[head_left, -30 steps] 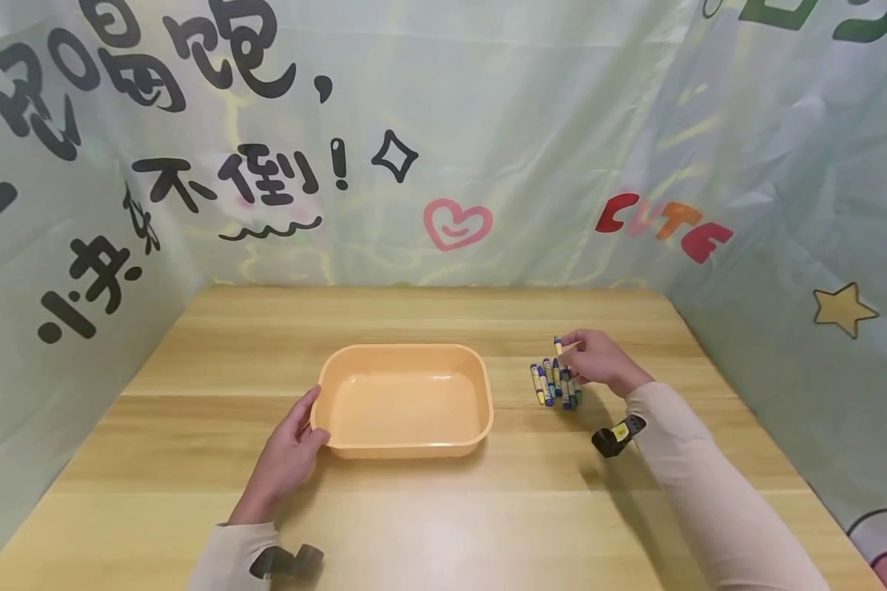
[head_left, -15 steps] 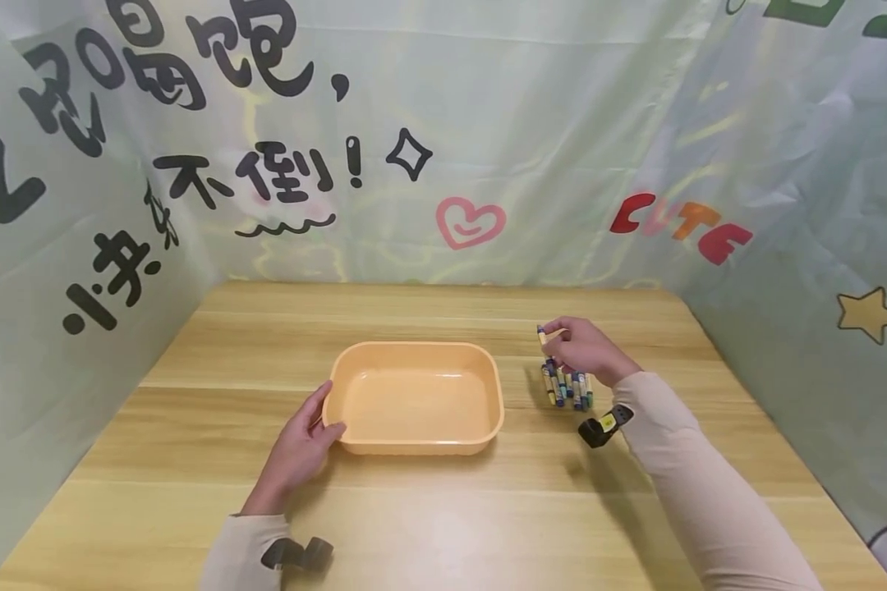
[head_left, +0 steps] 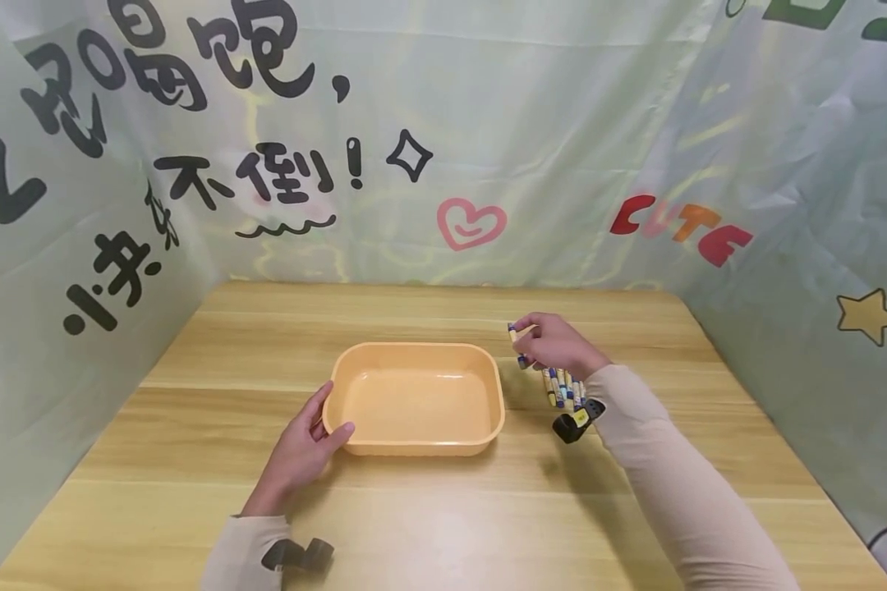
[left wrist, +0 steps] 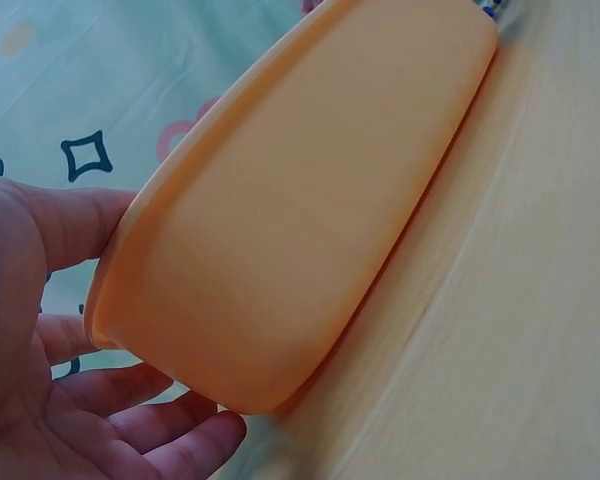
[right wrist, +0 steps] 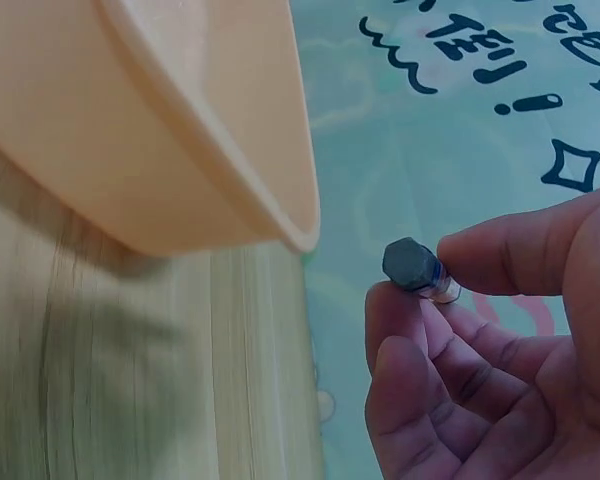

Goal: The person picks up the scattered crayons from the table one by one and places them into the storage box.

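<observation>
My left hand [head_left: 299,447] grips the left side of a shallow orange plastic tray [head_left: 414,446], thumb over the rim. In the left wrist view its fingers curl round the corner of the tray [left wrist: 270,230]. To the right of the tray, above the table, my right hand [head_left: 559,341] pinches a crayon [head_left: 512,332] between thumb and fingers. The right wrist view shows the dark flat end of this crayon [right wrist: 410,264] beside the tray's wall [right wrist: 180,150]. Several more crayons [head_left: 563,387] lie side by side on the table under my right wrist. Nothing lies in the tray.
A wooden table [head_left: 443,525] carries everything. Pale green printed cloth [head_left: 547,148] hangs behind it and on both sides. A dark wrist camera [head_left: 579,420] sits at the right sleeve, another camera [head_left: 299,556] at the left.
The right hand has moved left from the crayons toward the tray, carrying the pinched crayon. The left hand keeps its grip on the tray. The head view has shifted slightly.
</observation>
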Demonstrator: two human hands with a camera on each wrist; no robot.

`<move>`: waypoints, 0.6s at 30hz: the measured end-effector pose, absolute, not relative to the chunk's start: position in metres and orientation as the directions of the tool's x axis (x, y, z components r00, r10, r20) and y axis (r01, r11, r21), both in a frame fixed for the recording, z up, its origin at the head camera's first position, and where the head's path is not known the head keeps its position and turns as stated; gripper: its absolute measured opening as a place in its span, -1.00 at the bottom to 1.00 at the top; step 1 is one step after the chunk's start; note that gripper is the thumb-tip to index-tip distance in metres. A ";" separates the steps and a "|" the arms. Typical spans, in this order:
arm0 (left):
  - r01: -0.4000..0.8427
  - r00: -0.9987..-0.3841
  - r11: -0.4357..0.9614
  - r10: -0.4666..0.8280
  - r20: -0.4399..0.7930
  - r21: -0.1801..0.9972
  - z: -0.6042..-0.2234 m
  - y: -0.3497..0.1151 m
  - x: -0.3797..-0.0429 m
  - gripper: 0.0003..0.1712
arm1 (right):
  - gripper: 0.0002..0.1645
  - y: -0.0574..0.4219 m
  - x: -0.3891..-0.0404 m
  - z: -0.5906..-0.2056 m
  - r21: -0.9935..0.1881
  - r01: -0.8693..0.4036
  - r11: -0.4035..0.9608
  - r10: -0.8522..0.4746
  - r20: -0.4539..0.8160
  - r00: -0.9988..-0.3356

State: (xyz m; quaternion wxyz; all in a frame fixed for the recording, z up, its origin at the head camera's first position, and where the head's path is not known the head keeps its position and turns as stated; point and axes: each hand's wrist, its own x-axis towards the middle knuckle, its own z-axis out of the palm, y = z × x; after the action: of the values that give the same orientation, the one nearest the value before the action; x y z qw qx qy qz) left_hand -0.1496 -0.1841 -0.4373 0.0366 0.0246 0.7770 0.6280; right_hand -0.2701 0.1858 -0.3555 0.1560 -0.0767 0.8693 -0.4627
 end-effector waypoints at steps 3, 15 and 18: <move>-0.014 -0.997 0.224 0.077 -0.032 0.975 -0.438 -0.185 -0.148 -0.09 | -0.49 0.177 -0.270 -0.357 -0.833 0.021 0.554 -0.284 -0.212 -0.935; -0.024 -0.997 0.239 0.069 -0.042 0.971 -0.438 -0.185 -0.147 -0.08 | -0.55 0.153 -0.272 -0.356 -0.844 0.030 0.535 -0.322 -0.237 -0.917; -0.021 -0.996 0.230 0.080 -0.040 0.973 -0.437 -0.185 -0.149 -0.08 | -0.56 0.148 -0.273 -0.351 -0.848 0.024 0.529 -0.339 -0.237 -0.910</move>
State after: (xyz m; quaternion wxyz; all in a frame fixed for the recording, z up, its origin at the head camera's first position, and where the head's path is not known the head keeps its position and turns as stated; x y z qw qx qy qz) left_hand -0.1494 -0.1848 -0.4371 0.0406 0.0190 0.7832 0.6201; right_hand -0.2727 0.1482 -0.3508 0.1906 -0.0924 0.8534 -0.4763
